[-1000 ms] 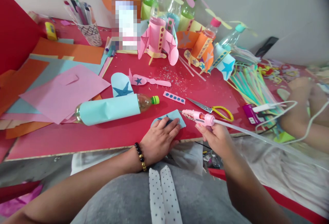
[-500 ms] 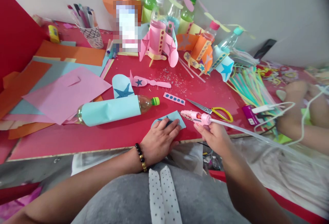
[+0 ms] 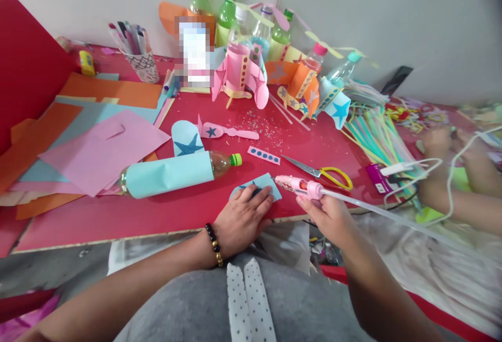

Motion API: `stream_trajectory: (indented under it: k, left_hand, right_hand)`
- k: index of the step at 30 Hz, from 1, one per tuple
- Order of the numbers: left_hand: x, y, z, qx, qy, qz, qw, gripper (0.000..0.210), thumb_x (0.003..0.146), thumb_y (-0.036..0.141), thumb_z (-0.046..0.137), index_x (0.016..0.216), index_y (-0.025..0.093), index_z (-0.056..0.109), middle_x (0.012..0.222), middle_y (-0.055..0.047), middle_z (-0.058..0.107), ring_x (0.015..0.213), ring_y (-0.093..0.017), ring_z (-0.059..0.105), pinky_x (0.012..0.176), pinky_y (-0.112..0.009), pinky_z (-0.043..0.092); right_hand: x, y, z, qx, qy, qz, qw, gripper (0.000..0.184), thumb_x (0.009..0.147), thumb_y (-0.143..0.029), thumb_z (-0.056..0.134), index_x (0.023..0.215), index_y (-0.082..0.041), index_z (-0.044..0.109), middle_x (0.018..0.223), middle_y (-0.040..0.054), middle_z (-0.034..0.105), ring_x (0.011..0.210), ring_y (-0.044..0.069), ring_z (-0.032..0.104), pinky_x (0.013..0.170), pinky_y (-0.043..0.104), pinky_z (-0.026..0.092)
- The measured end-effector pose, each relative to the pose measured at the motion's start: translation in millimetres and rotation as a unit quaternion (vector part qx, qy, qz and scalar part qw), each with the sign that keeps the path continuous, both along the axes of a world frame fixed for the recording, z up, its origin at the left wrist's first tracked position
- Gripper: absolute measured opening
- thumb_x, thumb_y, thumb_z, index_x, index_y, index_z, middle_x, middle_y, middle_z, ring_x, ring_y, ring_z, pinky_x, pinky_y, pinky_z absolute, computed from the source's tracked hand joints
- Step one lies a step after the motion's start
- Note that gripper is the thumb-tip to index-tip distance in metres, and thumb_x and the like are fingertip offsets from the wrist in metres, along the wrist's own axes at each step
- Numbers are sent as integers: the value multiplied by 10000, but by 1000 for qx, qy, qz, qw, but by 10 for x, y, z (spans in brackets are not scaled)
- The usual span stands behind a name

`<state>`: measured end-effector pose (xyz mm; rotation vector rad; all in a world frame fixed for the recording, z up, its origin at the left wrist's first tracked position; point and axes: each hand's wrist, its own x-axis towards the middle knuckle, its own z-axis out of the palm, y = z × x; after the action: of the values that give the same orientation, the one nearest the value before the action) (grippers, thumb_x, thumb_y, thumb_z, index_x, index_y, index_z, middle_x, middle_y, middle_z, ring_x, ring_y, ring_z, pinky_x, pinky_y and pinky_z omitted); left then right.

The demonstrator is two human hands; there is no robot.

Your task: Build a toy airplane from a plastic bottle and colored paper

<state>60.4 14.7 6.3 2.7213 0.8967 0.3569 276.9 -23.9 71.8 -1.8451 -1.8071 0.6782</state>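
My left hand lies flat with fingers stretched over a light blue paper piece at the table's front edge, covering part of its dark blue star. In my right hand is a pink glue gun, a long clear glue stick running out of its back. The gun's nozzle is at the paper's right edge; whether it touches I cannot tell. Beyond lie a dotted pink strip and yellow-handled scissors. To the left rests a bottle wrapped in light blue paper with a green cap.
Decorated bottles stand along the wall. Coloured paper sheets cover the left side, near a cup of pens. Pipe cleaners, a purple box and a white cable are at right, beside another person's arms.
The view has shifted slightly, so the table things sit a little lower in the picture. Both hands keep nearly the same place, the glue gun still at the paper's right edge.
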Motion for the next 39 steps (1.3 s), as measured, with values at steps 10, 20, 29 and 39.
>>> stream_trajectory:
  k: [10,20,29,39]
  left_hand:
    - [-7,-4,14,5,-2,4,1000,454,960,412,418,1366,214,466,1482,-33,430,1267,-291,371,1023,-463,339]
    - [0,-2,-8,-6,-4,1,1000,460,964,418,406,1363,198,467,1483,-47,428,1272,-292,365,1032,-469,331]
    - [-1,-5,8,-1,-2,3,1000,461,965,416,403,1366,195,463,1484,-48,425,1273,-290,366,1030,-465,332]
    - [-3,-1,6,-11,-7,0,1000,462,967,409,398,1369,189,461,1485,-52,424,1270,-300,362,1031,-475,326]
  right_hand:
    - [33,94,-112,-2,19,32,999,356,926,-334,512,1246,-216,614,1167,77,686,1120,270,617,981,376,467]
    - [91,-122,-47,-16,-6,12,1000,265,927,-361,520,1108,-212,644,1023,74,710,983,261,654,872,361,503]
    - [43,-27,-48,-15,8,19,1000,323,933,-361,505,1178,-191,630,1112,97,693,1063,276,630,929,400,485]
    - [82,-100,-17,-23,-3,10,1000,311,905,-354,541,1161,-218,652,997,92,727,1025,305,653,924,430,515]
